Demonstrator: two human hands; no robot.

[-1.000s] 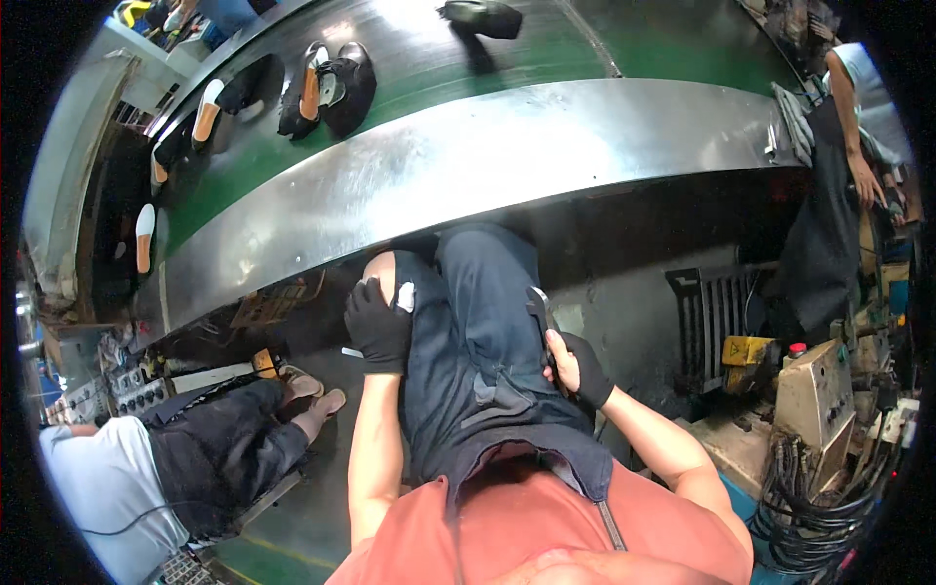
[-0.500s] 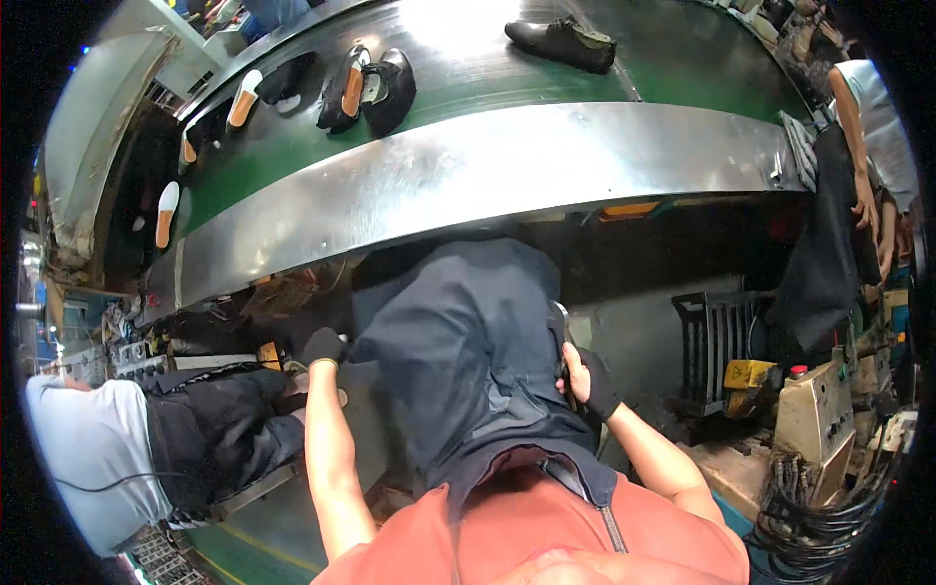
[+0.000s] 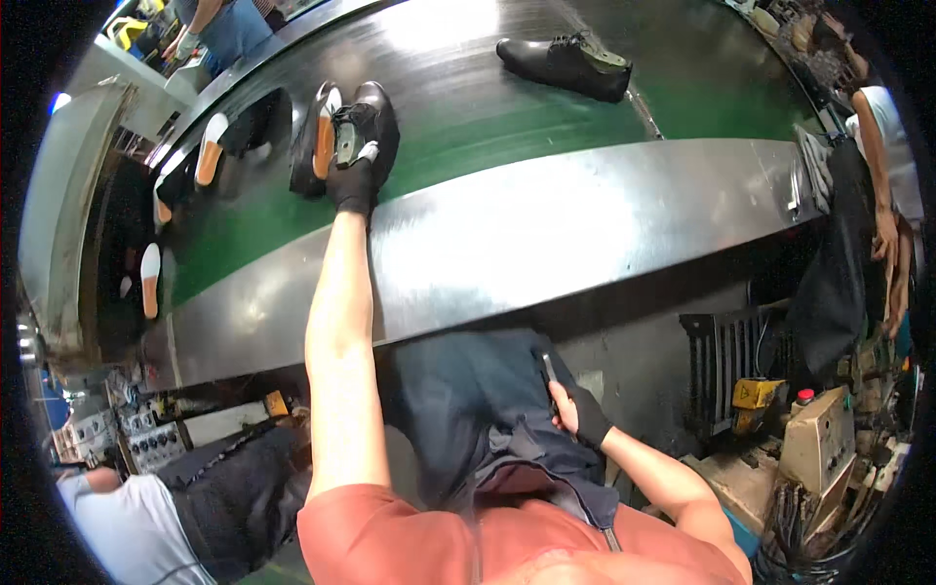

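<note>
My left hand [image 3: 353, 183], in a black fingerless glove, reaches over the metal edge of the green conveyor belt [image 3: 448, 161]. Its fingers close on the heel end of a black lace-up shoe [image 3: 375, 112]. Touching that shoe on its left lies another black shoe [image 3: 310, 156] with a tan and white insole showing. Low by my right thigh, my right hand [image 3: 585, 414], gloved alike, is closed round a slim tool [image 3: 548, 369] with a shiny metal end. The palm hides the rest of it, so its kind is unclear.
A single black shoe [image 3: 565, 66] lies on its side farther right on the belt. White-and-tan insoles [image 3: 210, 151] show at the left. One person [image 3: 146, 526] is at my left, another [image 3: 882, 166] at the right. A control box [image 3: 817, 439] with a red button stands lower right.
My left hand has risen from beside my left leg onto the belt and taken hold of the shoe. I have leaned toward the belt. My right hand keeps its tool.
</note>
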